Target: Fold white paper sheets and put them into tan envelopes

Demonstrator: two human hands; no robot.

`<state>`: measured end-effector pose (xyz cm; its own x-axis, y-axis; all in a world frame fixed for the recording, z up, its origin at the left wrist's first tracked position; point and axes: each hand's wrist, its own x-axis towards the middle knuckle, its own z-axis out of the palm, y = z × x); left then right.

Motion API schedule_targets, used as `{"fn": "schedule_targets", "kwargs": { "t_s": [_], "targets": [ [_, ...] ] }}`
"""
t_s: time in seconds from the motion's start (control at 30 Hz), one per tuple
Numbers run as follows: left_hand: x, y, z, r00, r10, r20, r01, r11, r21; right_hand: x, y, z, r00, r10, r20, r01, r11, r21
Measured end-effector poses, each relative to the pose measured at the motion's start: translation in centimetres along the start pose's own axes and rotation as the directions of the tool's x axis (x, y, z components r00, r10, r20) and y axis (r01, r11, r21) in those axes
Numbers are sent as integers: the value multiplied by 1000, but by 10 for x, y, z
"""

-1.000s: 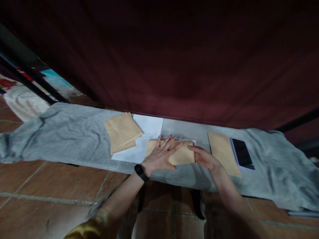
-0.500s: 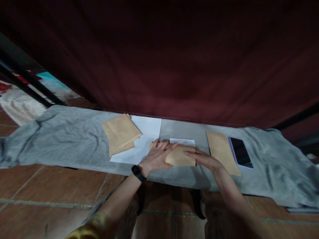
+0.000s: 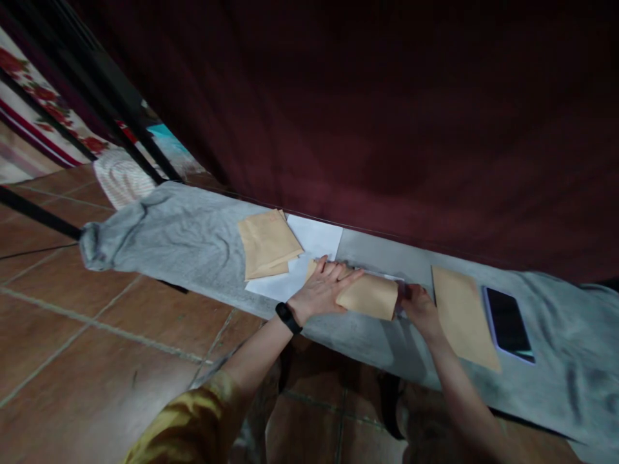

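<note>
A brown paper envelope lies on the grey cloth in front of me, its right part bulging up. My left hand rests flat on its left part, fingers spread, with a black band on the wrist. At the envelope's right end, my right hand has its fingers closed on the edge of a white paper. Most of that paper is hidden by the envelope and the fingers. Left of my hands, several brown envelopes lie overlapped on white sheets.
Another brown envelope lies to the right, beside a phone with a purple edge. Grey cloth covers the narrow bench, rumpled at both ends. A dark red curtain hangs behind it. Black bars stand at the left.
The view has turned, so the bench slants more. My right hand has moved from the envelope's top to its right end and closed there. My left hand stays pressed on the envelope.
</note>
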<state>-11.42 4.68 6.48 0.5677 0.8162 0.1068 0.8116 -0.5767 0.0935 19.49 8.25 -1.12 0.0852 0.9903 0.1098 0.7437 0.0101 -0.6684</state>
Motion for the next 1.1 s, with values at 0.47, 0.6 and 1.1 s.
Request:
{"fn": "schedule_targets", "kwargs": {
  "t_s": [0.47,0.6,1.1],
  "targets": [
    [-10,-22,1,994,-105,28,107,991,-86,-5,-19,12,998,48,-35,-53,981,-189],
    [-14,-38,6,983,-177,48,181,979,-94,-1,-19,13,994,54,-94,-40,988,147],
    [-10,-50,8,953,-260,157,285,944,-165,23,-17,-31,929,167,-331,36,849,528]
  ]
}}
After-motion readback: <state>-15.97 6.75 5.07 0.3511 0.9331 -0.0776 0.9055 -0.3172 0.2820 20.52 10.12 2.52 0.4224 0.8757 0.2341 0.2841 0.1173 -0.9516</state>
